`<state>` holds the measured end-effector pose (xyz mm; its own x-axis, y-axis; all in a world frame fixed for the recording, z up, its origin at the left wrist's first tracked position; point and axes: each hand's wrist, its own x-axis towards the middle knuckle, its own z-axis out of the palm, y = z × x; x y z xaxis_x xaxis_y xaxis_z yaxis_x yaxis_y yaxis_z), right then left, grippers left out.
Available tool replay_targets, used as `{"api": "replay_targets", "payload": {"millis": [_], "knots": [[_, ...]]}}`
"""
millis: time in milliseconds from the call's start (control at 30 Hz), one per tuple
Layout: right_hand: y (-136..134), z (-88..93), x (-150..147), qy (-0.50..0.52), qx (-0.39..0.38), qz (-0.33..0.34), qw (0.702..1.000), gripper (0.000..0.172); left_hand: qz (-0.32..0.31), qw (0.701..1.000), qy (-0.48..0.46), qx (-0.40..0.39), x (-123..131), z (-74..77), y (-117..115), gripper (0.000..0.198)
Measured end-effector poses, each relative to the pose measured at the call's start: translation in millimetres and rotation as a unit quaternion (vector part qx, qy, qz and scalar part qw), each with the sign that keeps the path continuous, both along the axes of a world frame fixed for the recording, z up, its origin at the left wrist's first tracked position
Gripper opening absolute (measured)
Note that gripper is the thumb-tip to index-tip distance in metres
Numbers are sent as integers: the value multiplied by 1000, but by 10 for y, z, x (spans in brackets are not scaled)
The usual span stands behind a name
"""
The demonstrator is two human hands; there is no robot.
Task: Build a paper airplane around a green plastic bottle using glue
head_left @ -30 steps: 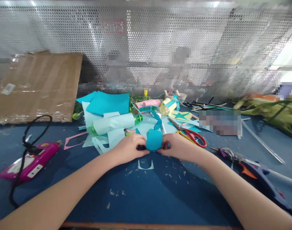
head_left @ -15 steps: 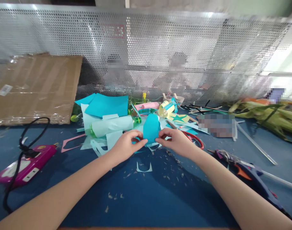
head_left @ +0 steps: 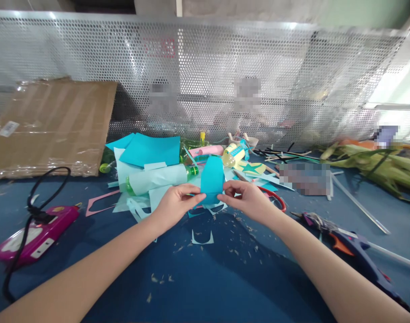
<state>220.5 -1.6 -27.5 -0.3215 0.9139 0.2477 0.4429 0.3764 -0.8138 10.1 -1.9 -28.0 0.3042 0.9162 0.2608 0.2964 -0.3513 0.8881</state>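
Observation:
A blue paper cutout (head_left: 212, 174) with a rounded top stands upright between my hands, a crease running across its lower part. My left hand (head_left: 178, 204) pinches its lower left edge between thumb and fingers. On the other side, my right hand (head_left: 243, 198) pinches the lower right edge. Behind the cutout lie a paper-wrapped green bottle (head_left: 157, 179), a yellow-wrapped bottle (head_left: 234, 154) and a pink rolled paper (head_left: 208, 150). Red-handled scissors (head_left: 275, 199) lie partly hidden behind my right hand. A pale paper scrap (head_left: 202, 237) rests on the blue table below my hands.
At the left are a cardboard sheet (head_left: 53, 125) and a magenta power strip (head_left: 40, 233) with a black cord. A glue gun (head_left: 351, 242) lies at the right, near corn husks (head_left: 386, 168). Blue paper sheets (head_left: 151, 150) sit at the back, before a perforated metal panel (head_left: 208, 58).
The blue cutout's upper part has tilted up and looks taller, and a crease now shows near its bottom. Both hands keep their pinch in nearly the same place.

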Motion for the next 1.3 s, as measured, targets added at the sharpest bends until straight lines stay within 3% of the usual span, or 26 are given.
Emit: {"api": "replay_targets", "payload": {"millis": [200,367,600,933,1167,1300], "knots": [[-8,-14,-25,121,-90,6,989,34,1,999,16,47,5,56,-41,22],[-45,35,-62,179,-153,11,972,38,10,1000,1,25,16,85,-100,23],[-28,40,-48,191,-123,11,974,26,1,994,-94,-55,23,49,-100,24],[-36,46,-58,235,-164,11,958,28,24,990,-109,-81,53,45,-104,16],[-12,30,-53,228,-150,26,962,22,-1,986,-126,-108,61,8,-86,25],[-6,19,-53,267,-155,55,950,21,7,985,-124,-121,50,23,-94,23]]}}
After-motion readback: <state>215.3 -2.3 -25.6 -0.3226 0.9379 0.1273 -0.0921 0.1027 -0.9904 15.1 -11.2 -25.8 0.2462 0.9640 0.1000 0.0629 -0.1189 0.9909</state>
